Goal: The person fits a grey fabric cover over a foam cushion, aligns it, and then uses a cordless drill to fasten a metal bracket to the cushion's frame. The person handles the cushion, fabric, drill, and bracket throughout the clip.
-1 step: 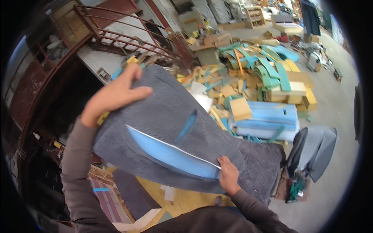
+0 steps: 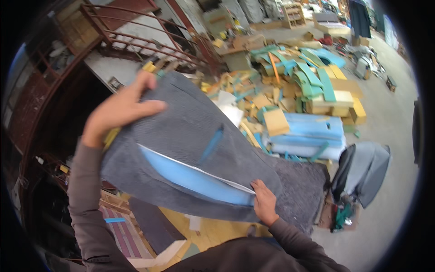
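A large grey fabric cushion (image 2: pixel 181 122) lies slanted before me. Along its near side the cover gapes in a long slit edged with white, and blue foam (image 2: pixel 195 179) shows inside. A smaller slit farther up also shows blue. My left hand (image 2: pixel 120 109) grips the cushion's far left end, thumb on the upper face and fingers curled toward the edge, partly blurred. At the right end of the long slit, my right hand (image 2: pixel 265 201) pinches the edge of the cover. Under the cushion's right end is a dark, fuzzy grey surface (image 2: pixel 301 190).
Yellow and green foam offcuts (image 2: pixel 312 81) are heaped beyond the cushion. Blue foam blocks (image 2: pixel 312 129) lie at its right, near a folded grey-black item (image 2: pixel 367 170). A rusty railing (image 2: pixel 149 38) runs at the upper left. Below me stands a wooden frame with straps (image 2: pixel 122 231).
The whole view has shifted slightly. The cushion and my left hand sit a little farther left, and both hands keep their holds.
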`<state>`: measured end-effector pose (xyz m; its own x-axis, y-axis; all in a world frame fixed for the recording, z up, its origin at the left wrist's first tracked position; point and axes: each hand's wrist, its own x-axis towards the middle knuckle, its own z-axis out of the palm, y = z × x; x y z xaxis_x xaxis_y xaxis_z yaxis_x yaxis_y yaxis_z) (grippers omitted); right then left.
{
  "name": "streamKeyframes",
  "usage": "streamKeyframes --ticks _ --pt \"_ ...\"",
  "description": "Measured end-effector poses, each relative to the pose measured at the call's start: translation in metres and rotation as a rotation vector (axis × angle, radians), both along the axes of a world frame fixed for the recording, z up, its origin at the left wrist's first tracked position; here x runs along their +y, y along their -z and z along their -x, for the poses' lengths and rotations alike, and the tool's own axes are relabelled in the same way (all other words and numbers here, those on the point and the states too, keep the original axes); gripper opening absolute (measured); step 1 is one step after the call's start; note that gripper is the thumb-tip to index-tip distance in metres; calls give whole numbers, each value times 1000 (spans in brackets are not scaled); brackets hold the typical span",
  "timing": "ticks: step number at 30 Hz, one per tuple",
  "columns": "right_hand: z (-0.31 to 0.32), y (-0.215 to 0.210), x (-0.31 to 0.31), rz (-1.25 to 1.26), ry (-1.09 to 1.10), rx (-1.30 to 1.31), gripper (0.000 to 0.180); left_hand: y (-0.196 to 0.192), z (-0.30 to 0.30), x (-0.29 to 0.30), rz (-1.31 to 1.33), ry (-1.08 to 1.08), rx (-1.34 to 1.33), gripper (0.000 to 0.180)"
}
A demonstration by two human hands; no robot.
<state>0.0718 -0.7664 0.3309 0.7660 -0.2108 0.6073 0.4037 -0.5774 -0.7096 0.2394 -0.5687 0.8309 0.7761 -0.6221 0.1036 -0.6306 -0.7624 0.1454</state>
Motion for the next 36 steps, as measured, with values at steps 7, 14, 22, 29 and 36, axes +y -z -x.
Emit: streamKeyframes --ticks 7,14,22,29,36 --pt "2 15 -96 -470 -241 194 62 145 72 140 1158 37 -70 92" --pt "-166 20 -139 -616 -667 444 92 469 192 114 1068 -315 411 101" --pt "-211 18 -103 -518 -232 825 123 510 108 72 1158 -614 640 65" --pt "-208 -82 -107 -563 -376 734 114 467 -67 89 1578 -421 932 70" --pt "-144 -16 -81 -791 -261 765 108 473 -50 66 1381 -530 1010 75"
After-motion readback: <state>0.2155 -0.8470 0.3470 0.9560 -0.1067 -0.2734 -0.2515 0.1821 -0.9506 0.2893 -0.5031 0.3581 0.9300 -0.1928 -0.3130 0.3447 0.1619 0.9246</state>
